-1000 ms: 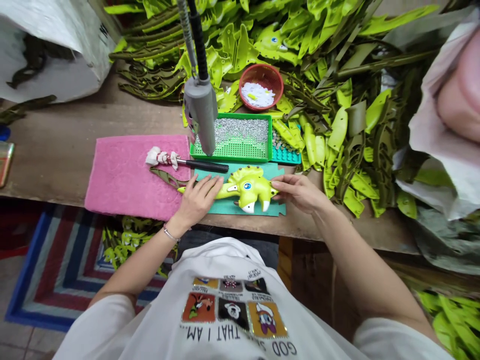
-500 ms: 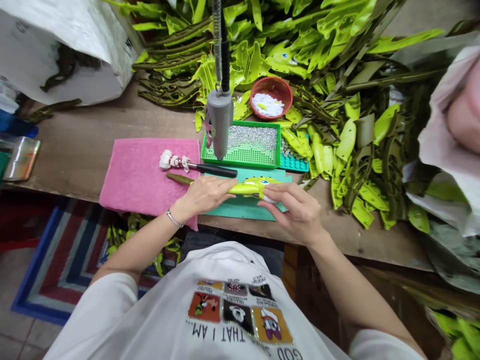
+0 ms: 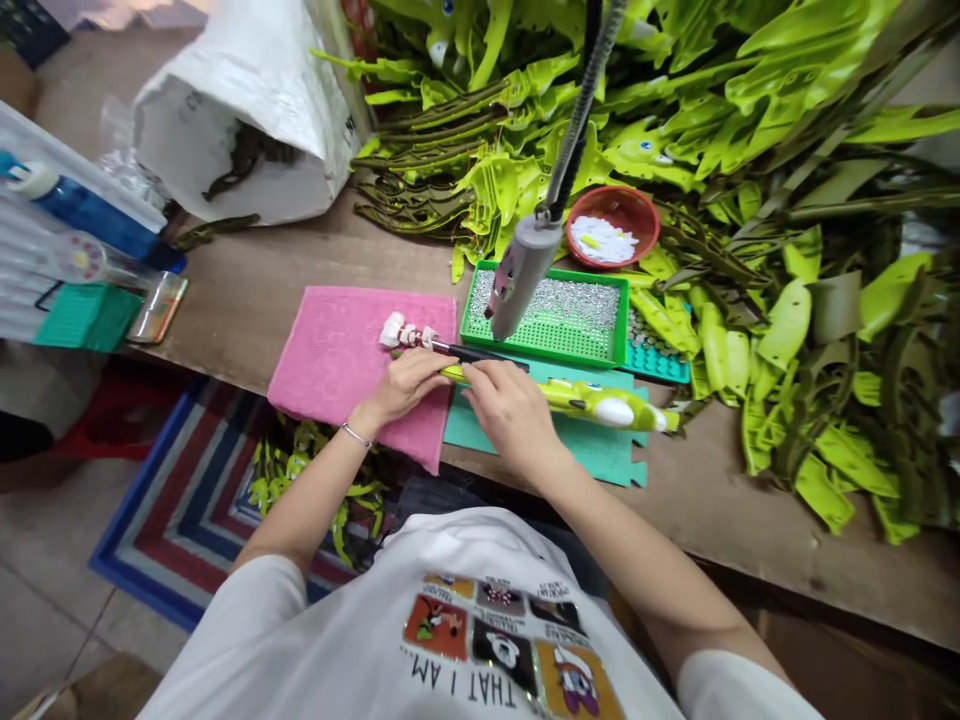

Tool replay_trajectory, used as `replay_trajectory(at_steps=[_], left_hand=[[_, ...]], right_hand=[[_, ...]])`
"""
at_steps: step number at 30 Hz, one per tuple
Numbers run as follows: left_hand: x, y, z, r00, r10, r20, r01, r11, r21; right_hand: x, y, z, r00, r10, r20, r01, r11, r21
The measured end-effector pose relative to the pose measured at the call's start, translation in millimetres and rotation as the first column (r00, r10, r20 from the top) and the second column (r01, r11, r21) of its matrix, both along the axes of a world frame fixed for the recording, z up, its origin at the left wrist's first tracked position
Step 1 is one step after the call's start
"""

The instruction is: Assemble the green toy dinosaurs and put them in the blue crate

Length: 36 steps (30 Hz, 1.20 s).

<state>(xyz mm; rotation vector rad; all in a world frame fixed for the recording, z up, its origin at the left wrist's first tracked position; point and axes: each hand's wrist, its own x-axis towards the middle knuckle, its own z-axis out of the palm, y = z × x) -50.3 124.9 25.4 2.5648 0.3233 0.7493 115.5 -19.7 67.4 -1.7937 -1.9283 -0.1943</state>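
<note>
A lime-green plastic toy animal body [image 3: 577,397] with a painted eye and a white oval part lies lengthwise over the teal mat [image 3: 555,450]. Its far end points right. My left hand [image 3: 409,385] is closed around its narrow left end, above the pink towel [image 3: 352,350]. Close beside it, my right hand [image 3: 510,405] grips the body nearer the middle, fingers wrapped over it. Just behind both hands lies a black-handled tool [image 3: 480,355], its head wrapped in white cloth. A grey electric screwdriver [image 3: 525,270] hangs above the mat on a coiled spring.
A green tray [image 3: 622,320] holds small silvery screws. Behind it stands a red bowl [image 3: 651,225] of white pieces. Lime and olive plastic parts [image 3: 795,320] heap up at the back and right. A white sack [image 3: 300,120] stands back left.
My right hand has moved from the toy's head end leftward, close to my left hand. The toy now reaches farther right, with its white part showing. The camera view has shifted left.
</note>
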Motion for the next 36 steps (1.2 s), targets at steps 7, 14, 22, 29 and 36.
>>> replay_trajectory(at_steps=[7,14,22,29,36], left_hand=[[-0.6,-5.2,-1.8,0.997,0.006,0.076,-0.013,0.995,0.103],[-31.5,-8.4,0.6,0.992,-0.061,0.108,0.034,0.973,0.229],[-8.7,-56.6,8.3,0.996,0.079,-0.031,-0.071,0.974,0.215],[55.8,-112.3,8.1,0.977,0.038,-0.211,-0.019,0.996,0.09],[65.1,-112.5,14.6,0.94,0.023,-0.34,0.012,0.995,0.101]], right_hand=[[-0.5,10.7,-13.3,0.999,0.033,0.007,-0.033,0.999,0.023],[-38.8,-12.9,-27.7,0.966,0.086,-0.243,-0.051,0.988,0.147],[43.4,-62.5,-20.8,0.873,-0.358,-0.33,0.397,0.916,0.055],[104.0,-84.4,-31.7,0.552,-0.8,-0.233,0.633,0.585,-0.507],[107.9,-90.5,-36.0,0.522,-0.678,-0.517,0.517,0.734,-0.44]])
